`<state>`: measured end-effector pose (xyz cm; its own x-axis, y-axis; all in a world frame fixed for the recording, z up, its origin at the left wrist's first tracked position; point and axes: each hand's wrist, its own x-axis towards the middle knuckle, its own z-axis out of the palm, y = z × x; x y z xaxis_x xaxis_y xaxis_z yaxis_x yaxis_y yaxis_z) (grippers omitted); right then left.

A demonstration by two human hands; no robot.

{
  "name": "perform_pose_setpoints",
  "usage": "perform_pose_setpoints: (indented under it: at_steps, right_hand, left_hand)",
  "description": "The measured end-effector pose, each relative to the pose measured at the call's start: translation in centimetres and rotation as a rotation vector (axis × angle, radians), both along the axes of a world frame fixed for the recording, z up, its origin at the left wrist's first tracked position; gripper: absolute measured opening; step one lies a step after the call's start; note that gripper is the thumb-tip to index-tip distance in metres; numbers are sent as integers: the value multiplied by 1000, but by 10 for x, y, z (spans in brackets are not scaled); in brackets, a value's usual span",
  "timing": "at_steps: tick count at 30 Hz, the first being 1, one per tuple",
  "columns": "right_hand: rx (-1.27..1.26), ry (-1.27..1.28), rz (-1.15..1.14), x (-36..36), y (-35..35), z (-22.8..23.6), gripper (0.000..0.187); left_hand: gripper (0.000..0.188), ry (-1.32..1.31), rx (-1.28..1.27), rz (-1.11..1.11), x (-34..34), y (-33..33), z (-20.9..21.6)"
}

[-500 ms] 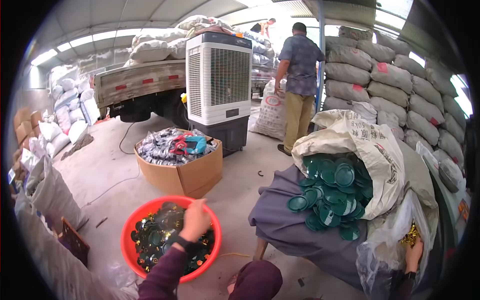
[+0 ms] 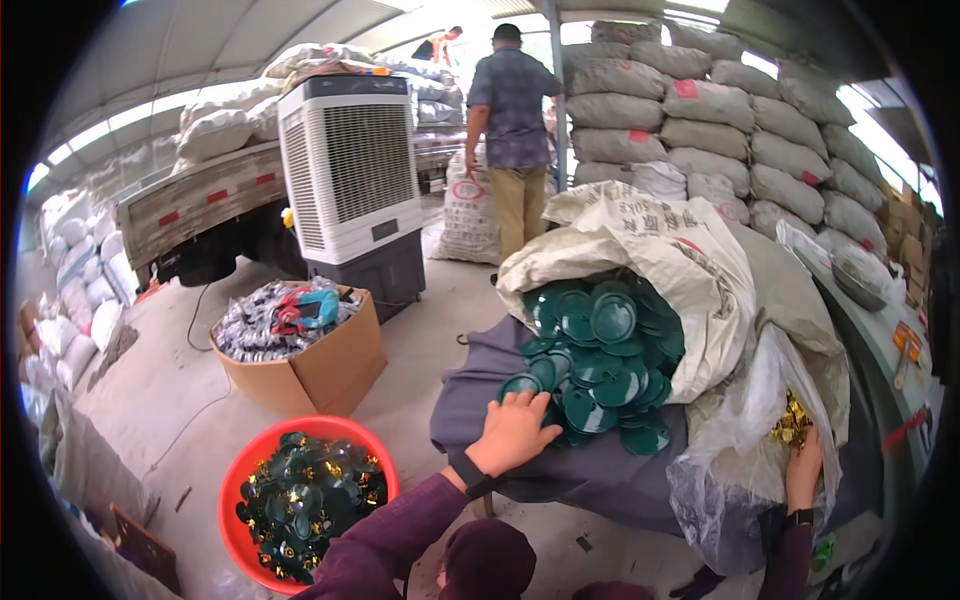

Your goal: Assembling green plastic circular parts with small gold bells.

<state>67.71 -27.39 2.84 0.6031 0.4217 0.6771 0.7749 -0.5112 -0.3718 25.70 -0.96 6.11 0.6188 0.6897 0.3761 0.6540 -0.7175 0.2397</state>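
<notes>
With fingers spread, my left hand [image 2: 512, 435] reaches to the near left edge of a heap of dark green round plastic discs [image 2: 597, 378]. Its fingertips touch the outermost disc. The heap spills from the mouth of a white woven sack [image 2: 715, 290] onto a grey cloth [image 2: 455, 405]. At the right, my right hand [image 2: 803, 465] is inside a clear plastic bag [image 2: 715, 490], against small shiny gold pieces [image 2: 792, 420]; its fingertips are hidden among them. A red basin [image 2: 228, 500] on the floor at lower left holds more green discs with gold pieces mixed in.
Beyond the basin stands a cardboard box [image 2: 335, 365] of silvery wrapped items. A tall air cooler [image 2: 350, 170] is behind it, near a truck bed [image 2: 200, 195]. A person [image 2: 515, 110] stands by a sack at the back; stacked sacks [image 2: 705, 110] line the right.
My left hand has moved from above the red basin, right to the green discs. My right hand stays in the plastic bag. The whole view has swung to the right.
</notes>
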Motion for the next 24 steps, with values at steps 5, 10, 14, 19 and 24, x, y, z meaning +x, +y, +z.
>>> perform_pose_setpoints:
  at_steps: [5,10,14,19,24]
  right_hand:
    - [-60,-1,-191,8,-3,-3,21]
    - [-24,53,-204,5,-4,1,20]
    - [12,57,-118,-11,-2,13,15]
    - [-1,60,-37,-15,-3,14,11]
    - [71,-10,3,-9,-3,10,11]
  left_hand:
    - [44,-98,83,-21,4,3,-12]
    - [38,-196,79,-85,-4,-3,-20]
    - [46,-213,124,-178,-9,-3,-21]
    - [50,-176,87,-185,-6,-5,-11]
    - [50,-128,154,-188,-8,-12,-13]
